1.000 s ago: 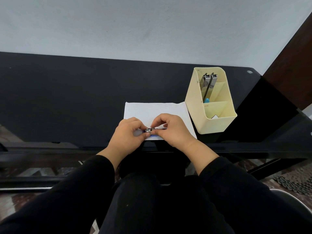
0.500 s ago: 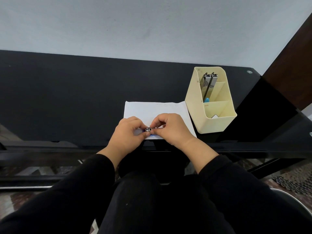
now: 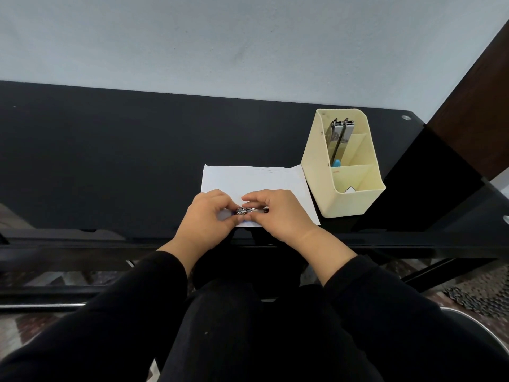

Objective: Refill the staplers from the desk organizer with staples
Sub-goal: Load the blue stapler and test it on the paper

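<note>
Slim chrome stapler is pinched between left grip and right grip; two metal staplers are stood in a cream plastic organizer.

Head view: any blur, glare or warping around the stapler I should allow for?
Head view: wide-angle warp bows the desk edge and leans the organizer; light soft, no hard shadows; stapler sharp, small glints on its metal, mostly hidden by the left hand and right hand.
</note>
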A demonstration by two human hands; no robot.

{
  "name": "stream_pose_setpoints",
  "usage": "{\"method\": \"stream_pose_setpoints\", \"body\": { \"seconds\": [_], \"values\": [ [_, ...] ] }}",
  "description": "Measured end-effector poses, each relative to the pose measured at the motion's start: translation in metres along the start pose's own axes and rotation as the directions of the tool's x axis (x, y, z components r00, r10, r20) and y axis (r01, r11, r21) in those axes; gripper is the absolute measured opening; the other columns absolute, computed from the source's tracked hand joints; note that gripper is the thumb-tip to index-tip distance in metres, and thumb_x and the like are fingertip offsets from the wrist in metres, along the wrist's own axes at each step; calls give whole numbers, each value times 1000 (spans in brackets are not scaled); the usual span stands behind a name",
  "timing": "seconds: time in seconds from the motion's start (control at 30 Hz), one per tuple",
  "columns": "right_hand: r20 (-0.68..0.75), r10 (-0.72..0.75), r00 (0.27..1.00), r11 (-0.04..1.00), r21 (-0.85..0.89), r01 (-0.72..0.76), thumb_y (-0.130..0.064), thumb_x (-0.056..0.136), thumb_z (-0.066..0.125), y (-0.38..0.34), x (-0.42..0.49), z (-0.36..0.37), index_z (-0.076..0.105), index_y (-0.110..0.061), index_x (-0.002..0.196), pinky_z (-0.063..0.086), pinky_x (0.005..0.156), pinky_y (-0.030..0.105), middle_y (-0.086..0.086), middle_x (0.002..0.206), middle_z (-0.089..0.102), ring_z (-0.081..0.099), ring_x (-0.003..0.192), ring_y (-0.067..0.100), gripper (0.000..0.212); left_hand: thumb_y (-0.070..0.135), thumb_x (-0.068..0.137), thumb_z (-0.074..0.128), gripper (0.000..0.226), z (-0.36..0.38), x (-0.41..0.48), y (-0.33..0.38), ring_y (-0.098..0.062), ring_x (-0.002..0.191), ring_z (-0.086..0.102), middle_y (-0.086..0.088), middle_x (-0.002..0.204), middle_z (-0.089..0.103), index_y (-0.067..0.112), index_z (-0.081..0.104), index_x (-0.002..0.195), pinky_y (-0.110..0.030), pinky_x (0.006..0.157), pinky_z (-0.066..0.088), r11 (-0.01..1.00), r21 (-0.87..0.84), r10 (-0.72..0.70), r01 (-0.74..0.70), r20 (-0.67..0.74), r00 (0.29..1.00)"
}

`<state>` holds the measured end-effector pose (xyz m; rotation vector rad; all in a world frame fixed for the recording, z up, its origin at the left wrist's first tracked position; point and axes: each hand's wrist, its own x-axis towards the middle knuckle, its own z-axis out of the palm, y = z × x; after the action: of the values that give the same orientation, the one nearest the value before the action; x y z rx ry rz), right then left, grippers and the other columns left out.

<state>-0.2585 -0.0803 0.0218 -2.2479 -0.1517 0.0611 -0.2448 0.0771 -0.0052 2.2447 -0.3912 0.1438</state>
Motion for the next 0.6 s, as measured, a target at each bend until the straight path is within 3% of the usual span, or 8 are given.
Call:
{"method": "stream_pose_setpoints", "body": {
  "seconds": [0.07,0.17,0.3,0.4,0.6],
  "values": [
    [2,-10,1000,1000,-16,10,-12,80,67,0,-1,0,63,-15,115,39,86,10,2,107,69,61,99,9,36,20,72,75,10,0,0,0,-2,83,44,8,84,60,17,66,74,-5,70,30,1000,-4,0,0,3,1000],
    [32,-58,998,991,-120,62,-14,77,70,2,-3,-5,64,-16,110,36,73,1,-1,105,67,55,88,4,34,19,73,75,9,-1,0,1,-7,88,44,10,84,59,18,66,73,-6,72,30,1000,-8,-10,10,15,1000],
    [73,-64,995,917,-388,87,-21,80,66,10,-5,-24,63,-16,104,42,85,24,0,106,60,52,95,13,25,19,73,74,12,-2,0,1,-4,89,43,15,83,58,22,63,70,2,72,28,999,-25,-31,31,25,999],
    [85,-32,996,873,-482,69,-23,82,63,10,-5,-37,64,-18,99,44,88,34,0,101,58,53,98,19,18,20,73,74,16,-2,0,1,-6,92,44,18,82,57,26,60,68,-4,73,29,999,-28,-45,45,33,998],
    [61,-73,995,933,-349,90,-13,75,72,-5,-1,-43,64,-19,93,34,58,4,-16,77,48,49,70,0,21,19,72,75,15,-2,0,2,-11,94,48,17,82,58,25,62,68,-21,78,33,997,-52,-52,54,40,998]
  ]
}}
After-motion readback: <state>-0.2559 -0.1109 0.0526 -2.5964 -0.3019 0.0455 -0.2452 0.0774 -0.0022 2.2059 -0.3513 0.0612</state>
